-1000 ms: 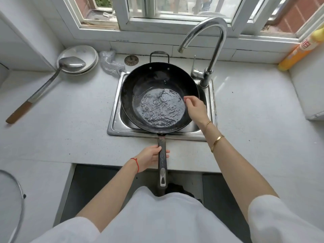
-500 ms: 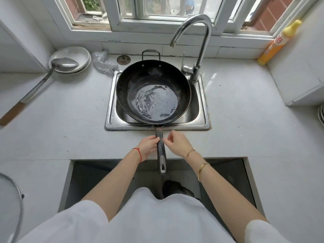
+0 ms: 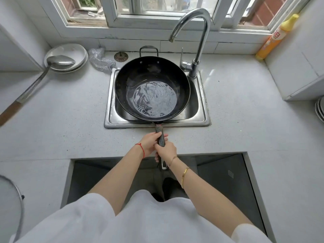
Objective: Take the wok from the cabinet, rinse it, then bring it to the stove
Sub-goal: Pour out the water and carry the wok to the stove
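The black wok (image 3: 140, 74) rests over the steel sink (image 3: 201, 118), with a pool of rippling water (image 3: 155, 99) in its bottom. Its long dark handle (image 3: 161, 137) points toward me over the counter edge. My left hand (image 3: 150, 143) grips the handle from the left. My right hand (image 3: 165, 151) is wrapped around the handle just behind it, nearer me. The curved tap (image 3: 201, 32) stands at the sink's back right, its spout above the wok's far right rim; no water runs from it.
A steel ladle (image 3: 57, 60) lies across stacked plates (image 3: 73, 51) at the back left, its wooden handle stretching left. A scrubber (image 3: 100, 58) and sink plug (image 3: 120, 56) lie behind the sink. A yellow bottle (image 3: 275, 37) stands at the right. A glass lid (image 3: 10, 204) shows at lower left.
My right hand left the wok's right rim and came back to grasp the handle behind my left hand. The water inside has shifted toward the near side.
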{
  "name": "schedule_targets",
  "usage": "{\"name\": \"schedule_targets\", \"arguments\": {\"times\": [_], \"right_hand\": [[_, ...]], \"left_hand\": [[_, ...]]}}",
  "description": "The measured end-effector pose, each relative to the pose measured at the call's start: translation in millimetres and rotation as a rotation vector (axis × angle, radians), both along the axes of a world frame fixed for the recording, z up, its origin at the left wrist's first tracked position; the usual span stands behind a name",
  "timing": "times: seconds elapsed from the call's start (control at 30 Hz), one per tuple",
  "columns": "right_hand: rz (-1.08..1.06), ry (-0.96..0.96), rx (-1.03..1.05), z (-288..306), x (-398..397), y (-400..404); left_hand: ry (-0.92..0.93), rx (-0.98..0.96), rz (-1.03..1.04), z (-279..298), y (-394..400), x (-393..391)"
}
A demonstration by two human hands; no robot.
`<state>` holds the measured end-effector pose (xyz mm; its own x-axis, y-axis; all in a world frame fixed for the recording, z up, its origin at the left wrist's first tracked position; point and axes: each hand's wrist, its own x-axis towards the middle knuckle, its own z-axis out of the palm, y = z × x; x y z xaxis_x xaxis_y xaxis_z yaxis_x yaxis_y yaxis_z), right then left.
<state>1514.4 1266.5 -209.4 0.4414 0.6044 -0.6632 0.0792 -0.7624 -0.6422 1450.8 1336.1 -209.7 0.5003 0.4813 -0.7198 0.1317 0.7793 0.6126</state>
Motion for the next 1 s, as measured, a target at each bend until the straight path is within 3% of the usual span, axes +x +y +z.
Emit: {"name": "schedule_targets", "arguments": {"times": [0.3,0.5,0.77,1.0], "right_hand": [[-0.161,0.092,0.018,-3.7,-2.0,-2.6],[-0.162,-0.047,0.102,-4.2,-9.4,-7.8],[-0.037,-0.244,0.164,4.6,1.2,-16.2],[0.114,-0.288,0.214,13.9,21.0,-26.2]], "left_hand": [[0.027,0.013,-0.005,1.1,0.0,3.6],[-0.010,0.002,0.076,1.5,-2.3,7.3],[-0.114,-0.030,0.133,4.3,-8.4,12.6],[-0.178,0.001,0.155,12.8,-15.9,18.7]]}}
